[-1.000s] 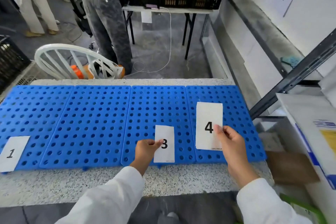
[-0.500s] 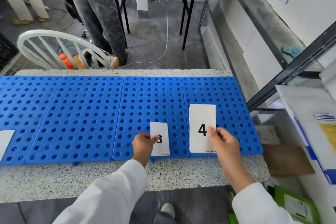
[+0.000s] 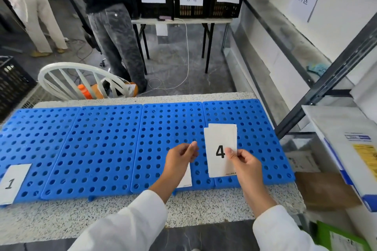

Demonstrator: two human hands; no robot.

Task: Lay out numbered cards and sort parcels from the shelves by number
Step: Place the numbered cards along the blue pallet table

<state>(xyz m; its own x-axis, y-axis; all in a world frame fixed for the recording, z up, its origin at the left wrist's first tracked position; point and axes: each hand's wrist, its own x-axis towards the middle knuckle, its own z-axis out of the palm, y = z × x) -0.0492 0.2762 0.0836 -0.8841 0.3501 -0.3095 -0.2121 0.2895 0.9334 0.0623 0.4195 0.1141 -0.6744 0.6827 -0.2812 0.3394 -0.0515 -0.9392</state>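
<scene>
While the right hand (image 3: 243,162) pinches the card marked 4 (image 3: 221,150) by its lower right part, a second white card (image 3: 223,126) peeks out behind the top edge, so the grip is closed on a small stack held above the rightmost of the blue perforated panels (image 3: 106,144). Just left of that card, the left hand (image 3: 179,159) has its grip closed on another white card (image 3: 186,178), whose face is mostly hidden by the hand; its lower end reaches the panels' near edge. At the far left end of the panels lies the card marked 1 (image 3: 12,183), flat, overhanging the near edge onto the speckled table (image 3: 204,208). White sleeves cover both forearms
</scene>
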